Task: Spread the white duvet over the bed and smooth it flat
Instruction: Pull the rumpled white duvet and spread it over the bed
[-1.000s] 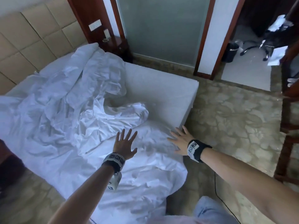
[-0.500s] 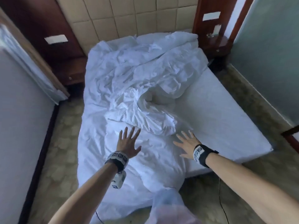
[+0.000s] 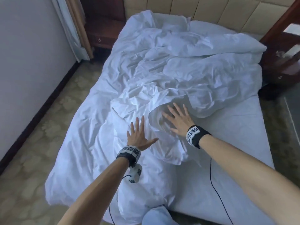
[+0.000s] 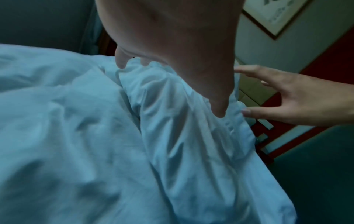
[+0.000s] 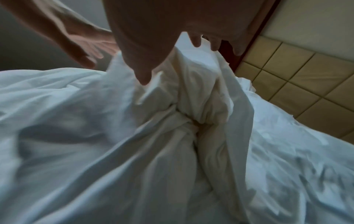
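The white duvet (image 3: 162,75) lies crumpled over the left and far part of the bed (image 3: 235,143), bunched into a rumpled fold at the middle. My left hand (image 3: 138,133) is spread flat with straight fingers just over the duvet near that fold. To its right, my right hand (image 3: 177,117) reaches with splayed fingers onto the bunched fold. In the left wrist view the left hand (image 4: 172,63) hovers over the duvet (image 4: 95,136). The right wrist view has the right hand (image 5: 172,45) above the gathered duvet (image 5: 191,113). Neither hand holds cloth.
The bare mattress shows on the right side and near corner. A padded headboard (image 3: 211,10) runs along the far side, with dark wooden nightstands at left (image 3: 103,34) and right (image 3: 282,62). A wall and curtain (image 3: 71,30) stand close on the left, and patterned floor (image 3: 40,135) lies between.
The head view has swung left, so the bed now lies lengthwise ahead. Both hands have moved forward over the duvet, the right one up onto the bunched fold.
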Tool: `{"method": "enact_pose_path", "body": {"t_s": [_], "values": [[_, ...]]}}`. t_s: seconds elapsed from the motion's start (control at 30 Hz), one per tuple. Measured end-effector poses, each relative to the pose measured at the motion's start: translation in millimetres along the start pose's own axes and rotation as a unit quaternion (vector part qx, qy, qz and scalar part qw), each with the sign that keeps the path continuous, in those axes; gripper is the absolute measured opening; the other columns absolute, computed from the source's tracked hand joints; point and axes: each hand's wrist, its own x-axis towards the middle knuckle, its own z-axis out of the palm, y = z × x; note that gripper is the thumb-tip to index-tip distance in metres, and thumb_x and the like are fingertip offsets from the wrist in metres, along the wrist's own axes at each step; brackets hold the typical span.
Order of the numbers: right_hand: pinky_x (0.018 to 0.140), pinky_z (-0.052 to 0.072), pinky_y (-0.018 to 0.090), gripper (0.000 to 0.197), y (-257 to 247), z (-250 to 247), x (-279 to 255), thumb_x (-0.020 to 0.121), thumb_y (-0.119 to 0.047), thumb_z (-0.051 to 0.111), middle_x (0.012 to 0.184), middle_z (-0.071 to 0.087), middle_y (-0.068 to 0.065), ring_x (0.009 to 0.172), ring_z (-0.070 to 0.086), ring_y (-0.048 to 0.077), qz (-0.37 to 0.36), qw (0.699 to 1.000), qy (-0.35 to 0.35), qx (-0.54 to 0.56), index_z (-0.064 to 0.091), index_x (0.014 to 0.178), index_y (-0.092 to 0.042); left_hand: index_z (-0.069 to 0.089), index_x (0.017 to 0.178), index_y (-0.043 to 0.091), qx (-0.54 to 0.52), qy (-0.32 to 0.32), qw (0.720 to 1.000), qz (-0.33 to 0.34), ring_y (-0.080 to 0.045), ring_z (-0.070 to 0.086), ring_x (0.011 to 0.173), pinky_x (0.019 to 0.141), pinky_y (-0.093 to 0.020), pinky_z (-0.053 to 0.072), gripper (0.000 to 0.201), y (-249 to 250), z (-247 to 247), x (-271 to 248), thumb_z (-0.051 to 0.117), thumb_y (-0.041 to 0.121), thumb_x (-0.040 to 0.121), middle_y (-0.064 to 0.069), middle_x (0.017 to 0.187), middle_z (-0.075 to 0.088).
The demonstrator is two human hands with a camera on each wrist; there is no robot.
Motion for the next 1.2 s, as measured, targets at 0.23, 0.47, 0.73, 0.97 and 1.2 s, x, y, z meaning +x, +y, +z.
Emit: {"method": "enact_pose_path", "body": {"t_s": [0.23,0.47,0.73,0.97,1.2], "values": [[0.11,0.018,0.072,0.091,68.9,3.0,121.7,0.075,-0.033,0.074,0.161,0.011,0.004,0.149,0.009,0.04,-0.032,0.993,0.094,-0.064,0.021,0.148,-0.028,-0.032,0.148,0.042,-0.136,0.052,0.984,-0.103,-0.037,-0.01,0.151,0.116,-0.066,0.017,0.154,12.3,31.0,59.4,0.068,0.092,0.041,-0.004,0.161,-0.032],[0.093,0.051,0.043,0.077,84.1,39.5,143.8,0.073,-0.007,0.067,0.147,0.037,0.009,0.109,0.056,0.025,-0.017,0.972,0.025,0.233,0.035,0.133,-0.044,0.017,0.156,0.024,-0.195,0.098,0.973,-0.077,-0.032,0.053,0.124,0.093,-0.029,0.039,0.093,19.5,69.7,55.6,0.074,0.016,0.082,-0.01,0.149,0.043],[0.084,0.051,0.043,0.03,132.1,46.2,-34.6,0.089,-0.002,0.051,0.115,0.061,0.016,0.105,0.064,0.038,-0.121,0.986,-0.038,0.106,0.057,0.117,-0.012,0.046,0.137,0.019,-0.097,0.067,0.99,-0.08,-0.035,0.061,0.105,0.077,-0.03,0.039,0.062,138.7,75.7,-54.8,0.048,-0.008,0.081,-0.015,0.115,0.064],[0.067,0.042,0.041,0.025,346.2,66.9,-268.0,0.086,0.008,0.048,0.097,0.053,0.011,0.086,0.058,0.033,-0.109,0.988,0.008,0.108,0.053,0.094,-0.014,0.042,0.142,0.03,-0.016,0.002,1.0,-0.008,-0.041,0.064,0.098,0.077,-0.036,0.045,0.059,387.2,165.3,-124.4,0.054,0.005,0.09,-0.018,0.104,0.067],[0.09,0.05,0.048,0.053,590.6,94.2,-500.5,0.08,0.016,0.052,0.135,0.058,0.015,0.12,0.058,0.037,-0.004,0.995,0.028,0.094,0.062,0.125,-0.009,0.034,0.149,0.023,-0.054,-0.095,0.981,0.16,-0.038,0.059,0.109,0.082,-0.035,0.042,0.058,686.4,278.3,-169.0,0.059,0.022,0.097,-0.019,0.12,0.063]]}}
